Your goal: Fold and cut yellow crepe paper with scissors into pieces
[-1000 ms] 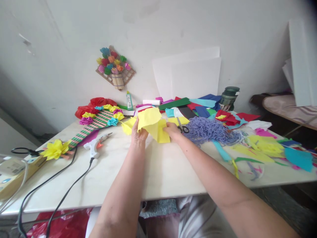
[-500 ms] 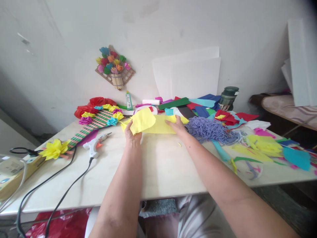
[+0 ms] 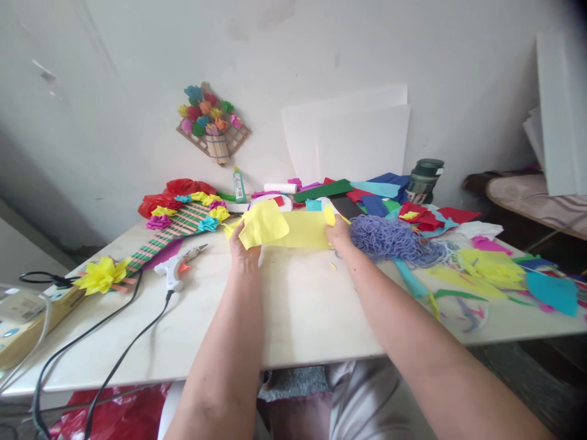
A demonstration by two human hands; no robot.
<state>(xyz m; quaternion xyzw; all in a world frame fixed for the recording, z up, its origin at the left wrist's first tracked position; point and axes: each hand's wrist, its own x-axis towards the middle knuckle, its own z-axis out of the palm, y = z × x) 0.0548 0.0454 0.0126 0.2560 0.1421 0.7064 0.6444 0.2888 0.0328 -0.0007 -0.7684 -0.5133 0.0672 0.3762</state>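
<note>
While the left hand [image 3: 244, 252] pinches the raised left end of the yellow paper [image 3: 300, 230] and the right hand [image 3: 340, 233] grips its right end on the table [image 3: 298, 311], the sheet looks stretched flat, so the next fold needs 2 even edges.

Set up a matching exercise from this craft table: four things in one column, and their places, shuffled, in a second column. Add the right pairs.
Things:
1. yellow paper
2. glue gun
3. purple yarn
4. green bottle

Places:
A. standing by the wall
B. heaped beside the right hand
C. lying left of the left hand
D. held between both hands

Pairs: 1-D, 2-C, 3-B, 4-A
</note>
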